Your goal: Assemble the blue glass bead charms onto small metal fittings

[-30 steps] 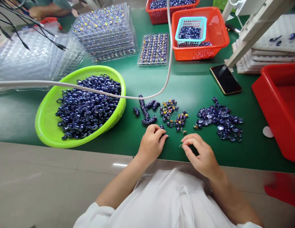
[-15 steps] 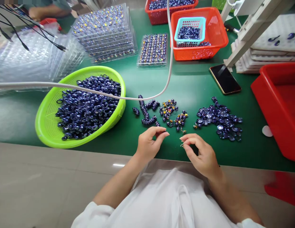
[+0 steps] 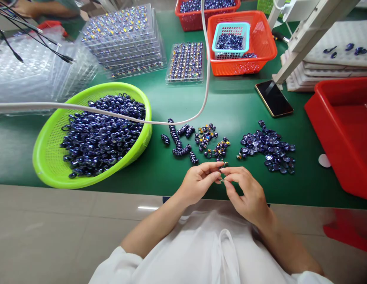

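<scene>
My left hand [image 3: 198,182] and my right hand [image 3: 251,194] meet at the front edge of the green table, fingertips almost touching. Each hand is closed in a pinch. A small shiny piece [image 3: 221,180] shows at my right fingertips; its kind is too small to make out. What my left fingers hold is hidden. Just beyond them lies a loose cluster of dark blue rings with gold-coloured parts [image 3: 221,146]. To its left, plain dark blue rings stand nested in rows [image 3: 181,151]. A heap of dark blue flat-faced pieces [image 3: 269,148] lies to the right.
A lime-green basket [image 3: 41,165] full of dark blue rings stands left. A white cable [image 3: 205,79] loops over the table. Behind are stacked clear trays [image 3: 136,59], an orange basket [image 3: 262,43] and a phone [image 3: 274,98]. A red bin [image 3: 334,157] stands right; another person's arm [image 3: 53,8] shows far left.
My left hand has moved right and come up to my right hand, closing the gap between them. The camera view has shifted slightly, so the table's contents appear further left.
</scene>
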{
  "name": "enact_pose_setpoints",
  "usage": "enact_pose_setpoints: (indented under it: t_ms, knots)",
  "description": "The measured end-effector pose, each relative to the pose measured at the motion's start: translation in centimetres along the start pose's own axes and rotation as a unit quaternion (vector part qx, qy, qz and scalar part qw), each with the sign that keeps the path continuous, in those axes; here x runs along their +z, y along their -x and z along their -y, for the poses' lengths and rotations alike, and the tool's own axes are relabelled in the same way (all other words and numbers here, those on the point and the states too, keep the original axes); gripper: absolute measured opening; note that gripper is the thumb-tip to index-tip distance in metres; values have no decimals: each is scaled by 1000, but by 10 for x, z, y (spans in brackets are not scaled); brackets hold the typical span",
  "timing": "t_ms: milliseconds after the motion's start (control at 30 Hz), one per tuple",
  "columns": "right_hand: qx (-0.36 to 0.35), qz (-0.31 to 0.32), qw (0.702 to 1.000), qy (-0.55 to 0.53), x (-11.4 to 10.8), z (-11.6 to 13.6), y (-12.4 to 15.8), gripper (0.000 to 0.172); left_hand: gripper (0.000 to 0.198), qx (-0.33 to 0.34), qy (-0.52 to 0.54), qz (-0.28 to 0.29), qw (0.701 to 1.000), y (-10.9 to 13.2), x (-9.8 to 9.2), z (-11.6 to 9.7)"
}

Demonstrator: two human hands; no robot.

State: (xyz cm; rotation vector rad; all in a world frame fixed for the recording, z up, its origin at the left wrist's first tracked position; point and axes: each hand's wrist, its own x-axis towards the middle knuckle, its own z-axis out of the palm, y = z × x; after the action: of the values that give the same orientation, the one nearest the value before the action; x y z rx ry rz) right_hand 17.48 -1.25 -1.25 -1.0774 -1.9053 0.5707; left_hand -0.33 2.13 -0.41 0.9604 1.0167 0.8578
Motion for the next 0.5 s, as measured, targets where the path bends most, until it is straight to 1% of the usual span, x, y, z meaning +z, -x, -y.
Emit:
enact_pose_setpoints:
  t_ms: [67,167,200,267,300,367,433,500]
  knots:
    - [25,10,999,-25,-2,1,0,20,31,7,-9,4,1000,1,-1,3]
    - [110,13,990,-86,-5,3,-1,13,26,26,-41,-4,999,3,-1,8]
    - [142,5,985,-101,-5,2,-1,11,24,42,-64,-10,997,4,-2,9]
    - [192,-13,974,-117,-7,2,-3,9,22,92,-127,-21,987,6,-3,10]
    - [207,-15,971,-122,-8,2,-4,9,21,124,-163,-21,979,7,-3,10]
    - [227,2,964,-136,-8,2,-7,11,19,193,-226,-6,955,8,-5,9]
    - [245,32,957,-150,-9,2,-10,12,20,259,-266,13,928,7,-6,8]
    - [266,53,949,-159,-10,3,-13,11,22,307,-292,27,905,6,-8,6]
